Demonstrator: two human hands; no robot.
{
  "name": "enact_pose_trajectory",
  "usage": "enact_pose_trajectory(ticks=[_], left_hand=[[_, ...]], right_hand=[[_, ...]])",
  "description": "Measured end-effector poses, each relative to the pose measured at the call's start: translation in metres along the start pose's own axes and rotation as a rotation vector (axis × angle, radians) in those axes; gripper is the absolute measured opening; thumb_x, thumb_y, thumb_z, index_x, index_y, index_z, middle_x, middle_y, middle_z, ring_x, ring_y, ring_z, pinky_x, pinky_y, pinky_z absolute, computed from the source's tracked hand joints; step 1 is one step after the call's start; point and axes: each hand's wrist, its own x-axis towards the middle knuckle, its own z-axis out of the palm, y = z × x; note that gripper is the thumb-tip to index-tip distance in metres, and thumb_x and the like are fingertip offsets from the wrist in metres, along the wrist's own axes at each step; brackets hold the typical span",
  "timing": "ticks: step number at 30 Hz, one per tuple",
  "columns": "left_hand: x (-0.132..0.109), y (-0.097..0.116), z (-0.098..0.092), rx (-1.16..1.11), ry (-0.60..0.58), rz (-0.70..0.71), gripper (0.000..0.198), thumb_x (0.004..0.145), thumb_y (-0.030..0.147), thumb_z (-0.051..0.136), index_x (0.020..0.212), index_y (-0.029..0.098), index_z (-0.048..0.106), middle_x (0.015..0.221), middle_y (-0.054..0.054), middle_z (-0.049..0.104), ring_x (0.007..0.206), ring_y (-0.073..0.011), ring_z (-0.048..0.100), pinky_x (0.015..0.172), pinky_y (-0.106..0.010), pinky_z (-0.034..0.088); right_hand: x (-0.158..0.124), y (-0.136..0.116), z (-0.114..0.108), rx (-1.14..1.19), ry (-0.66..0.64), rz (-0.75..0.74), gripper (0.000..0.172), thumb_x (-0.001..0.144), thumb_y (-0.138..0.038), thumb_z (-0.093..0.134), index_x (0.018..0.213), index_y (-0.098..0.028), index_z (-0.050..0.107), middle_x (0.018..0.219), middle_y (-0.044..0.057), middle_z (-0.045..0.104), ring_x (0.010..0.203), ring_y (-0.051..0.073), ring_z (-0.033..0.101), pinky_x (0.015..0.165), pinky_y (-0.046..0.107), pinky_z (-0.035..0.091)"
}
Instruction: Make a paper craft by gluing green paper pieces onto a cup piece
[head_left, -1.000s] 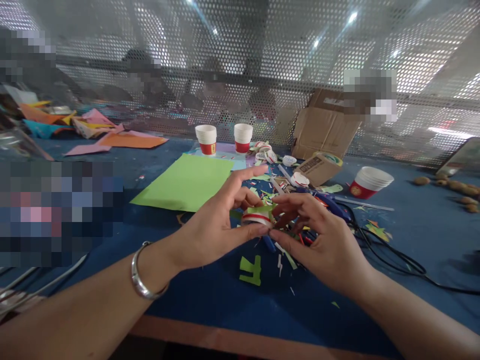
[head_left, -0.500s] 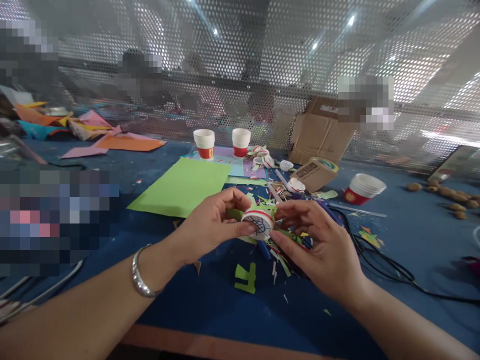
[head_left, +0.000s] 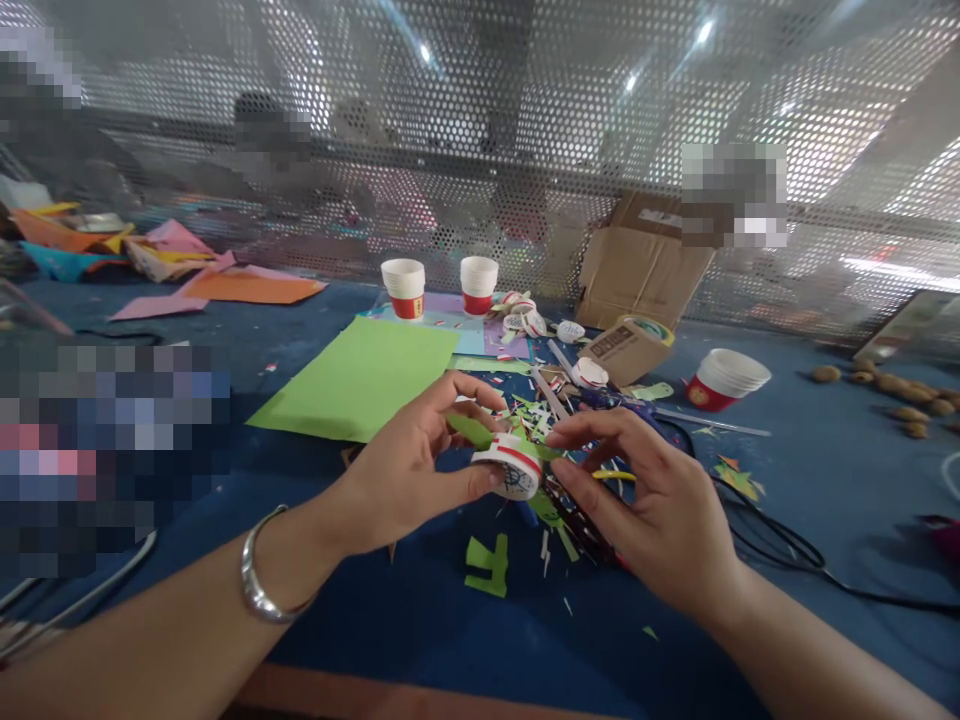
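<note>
Above a blue tabletop (head_left: 360, 630), seen from the wearer's head, two bare hands met around a small white disc (head_left: 520, 480) with a red band and a dark line drawing on its face. The left hand (head_left: 405, 475), with a silver bangle (head_left: 259, 580) at its wrist, held the disc tilted between thumb and fingers; green paper strips (head_left: 470, 430) stuck out from it on both sides. The right hand (head_left: 649, 490) had its thumb and forefinger close together at the tip of the right-hand strip, though whether they gripped it could not be told. Beneath lay paper scraps (head_left: 545, 545) and, nearer the wearer, a notched green cutout (head_left: 491, 567). Beyond the left hand lay a green sheet (head_left: 360, 380), with two stacks of red-and-white paper cups (head_left: 403, 290) behind it; an open cardboard box (head_left: 637, 265) leaned against a perforated metal screen (head_left: 465, 120)
</note>
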Motion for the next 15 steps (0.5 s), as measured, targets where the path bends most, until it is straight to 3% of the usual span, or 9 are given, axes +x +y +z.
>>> enact_pose_trajectory(ticks=[7,15], left_hand=[[0.0002,0.0007,0.0002,0.106,-0.013,0.050,0.030,0.083,0.021,0.078,0.105,0.020,0.058,0.102,0.000,0.061,0.089,-0.0114,0.063,0.078,-0.023,0.049],[-0.0005,0.0073,0.0018,0.054,-0.048,-0.044,0.017,0.084,0.018,0.072,0.098,0.017,0.062,0.091,-0.001,0.067,0.081,-0.0123,0.063,0.073,-0.023,0.050]], right_hand=[[0.0013,0.0005,-0.0002,0.022,-0.033,-0.007,0.013,0.092,-0.017,0.067,0.103,-0.025,0.066,0.096,-0.001,0.068,0.082,0.014,0.064,0.076,0.028,0.050],[0.0023,-0.0005,-0.0042,0.102,-0.027,0.043,0.010,0.093,-0.018,0.066,0.101,-0.024,0.068,0.094,0.000,0.067,0.080,0.014,0.062,0.075,0.028,0.050]])
